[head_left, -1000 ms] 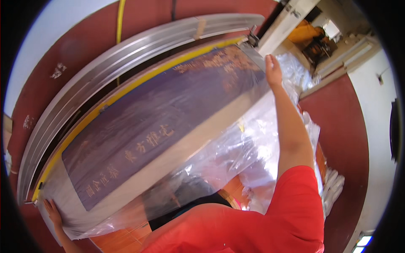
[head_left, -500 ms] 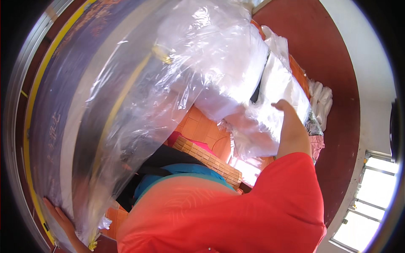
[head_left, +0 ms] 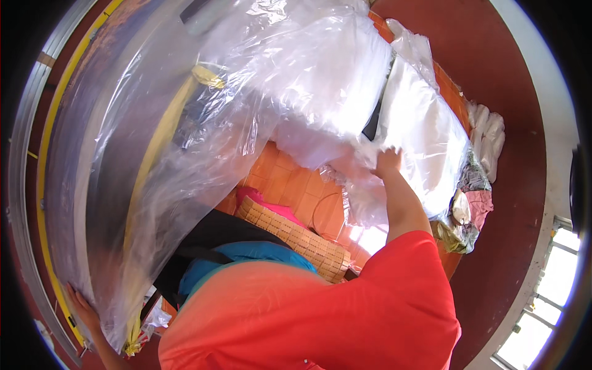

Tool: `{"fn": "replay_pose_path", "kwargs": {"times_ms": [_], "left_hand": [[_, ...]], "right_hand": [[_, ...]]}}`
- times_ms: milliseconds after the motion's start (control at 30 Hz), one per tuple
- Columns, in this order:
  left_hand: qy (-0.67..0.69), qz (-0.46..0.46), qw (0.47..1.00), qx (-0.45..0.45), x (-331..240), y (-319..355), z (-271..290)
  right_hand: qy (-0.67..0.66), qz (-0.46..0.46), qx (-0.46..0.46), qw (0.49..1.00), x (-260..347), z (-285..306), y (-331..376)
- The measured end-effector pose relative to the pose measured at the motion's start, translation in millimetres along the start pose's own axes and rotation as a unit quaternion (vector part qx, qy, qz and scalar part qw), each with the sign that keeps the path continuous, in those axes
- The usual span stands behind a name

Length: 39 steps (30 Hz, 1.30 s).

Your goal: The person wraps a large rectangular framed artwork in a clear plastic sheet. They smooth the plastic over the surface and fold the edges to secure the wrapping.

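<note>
Head view is showing the person's left hand (head_left: 83, 308) lying flat, fingers spread, against the lower corner of a large, flat purple panel with a yellow border, wrapped in clear plastic film (head_left: 111, 166). That panel is rising up and away from this hand along the whole left side, tilted on edge. Its loose clear plastic wrap (head_left: 203, 154) is billowing off the face toward the right hand.

Her right hand (head_left: 388, 161) is reaching forward at arm's length and closing its fingers on a bunch of crumpled clear film (head_left: 357, 179), just where the film is meeting a stack of white pillows in plastic bags (head_left: 425, 135). How tightly the fingers are pinching cannot be told; the fingertips are sinking into the folds.

Judging by its span and straight edges, the panel is probably stiff and awkward rather than very heavy, likely to swing or bow if held at one point only. The film is looking slick and slack, so gripping it alone is probably going to slip or tear; the firm edge and corners under the wrap seem the better holds.

Below the right forearm, a woven bamboo mat (head_left: 290, 231) is lying on orange bedding (head_left: 296, 185), with pink and grey cloth bundles (head_left: 478, 197) beyond the right wrist.
</note>
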State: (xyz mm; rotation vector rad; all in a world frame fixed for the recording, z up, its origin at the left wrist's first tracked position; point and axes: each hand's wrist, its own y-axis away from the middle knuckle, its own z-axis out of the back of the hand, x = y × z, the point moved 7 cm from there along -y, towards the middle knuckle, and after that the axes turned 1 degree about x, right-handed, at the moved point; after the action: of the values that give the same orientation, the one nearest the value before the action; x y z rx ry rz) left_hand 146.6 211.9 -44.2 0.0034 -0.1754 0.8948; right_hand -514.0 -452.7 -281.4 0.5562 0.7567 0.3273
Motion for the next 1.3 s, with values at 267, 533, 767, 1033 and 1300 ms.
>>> {"fn": "replay_pose_path", "kwargs": {"times_ms": [267,533,767,1033,1300], "left_hand": [[0.005,0.014,0.999,0.029,9.3,-5.0,-1.3],[0.017,0.014,1.000,0.006,19.2,-0.4,-10.7],[-0.005,-0.002,1.000,-0.003,22.6,-0.5,-11.8],[0.047,0.022,0.999,-0.011,15.7,-3.6,-7.5],[0.071,0.010,0.997,-0.022,20.2,-2.9,-11.6]], "right_hand": [[-0.016,0.050,-0.036,0.998,22.3,-14.9,-49.0],[0.089,0.121,-0.104,0.983,15.9,-1.0,-42.9],[-0.070,0.069,0.053,0.994,7.8,-7.4,-36.8],[0.174,0.066,0.084,0.979,-7.9,-48.8,-43.5],[-0.009,0.214,0.122,0.969,39.7,13.9,-30.6]]}}
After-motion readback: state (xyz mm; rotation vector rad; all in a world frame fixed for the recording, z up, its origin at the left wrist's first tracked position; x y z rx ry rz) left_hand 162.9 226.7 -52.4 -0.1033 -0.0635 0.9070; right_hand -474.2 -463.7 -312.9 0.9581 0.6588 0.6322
